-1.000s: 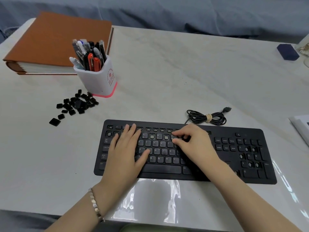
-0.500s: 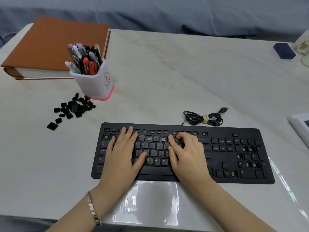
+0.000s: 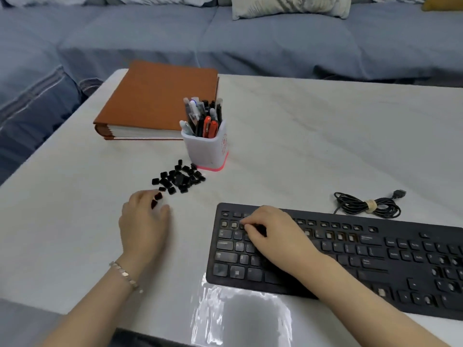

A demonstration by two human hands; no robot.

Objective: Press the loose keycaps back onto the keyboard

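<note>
Left hand [image 3: 144,221]: lower left of centre, palm down over the table [image 3: 313,146], well apart from the keyboard [image 3: 338,269]. Fingers bent and fairly closed, tips down beside the thumb. Two loose keycaps [image 3: 156,199] sit right at the fingertips. Cannot tell whether they are pinched or only touched. Bracelet [image 3: 124,274] on the wrist.

Right hand [image 3: 278,236]: resting on the left part of the keyboard, right of centre. Fingers curled, tips pressed down on the upper key rows near the left end. Whether a keycap is under them is hidden, so grip cannot be told.

Keyboard: black, runs from centre to the lower right edge of the frame. Several open slots [image 3: 339,237] in the upper rows show pale where caps are missing.

Keycap pile [image 3: 180,179]: small black heap at centre left, just above the left hand's fingertips, touching or nearly touching the base of the pen cup [image 3: 208,151].

Pen cup: white with a pink base, upright, full of pens [image 3: 203,116]. A brown binder [image 3: 160,96] lies flat behind it, upper left. A coiled cable [image 3: 368,205], tied in the middle, lies above the keyboard at right. A blue sofa [image 3: 225,41] fills the top of the frame.
</note>
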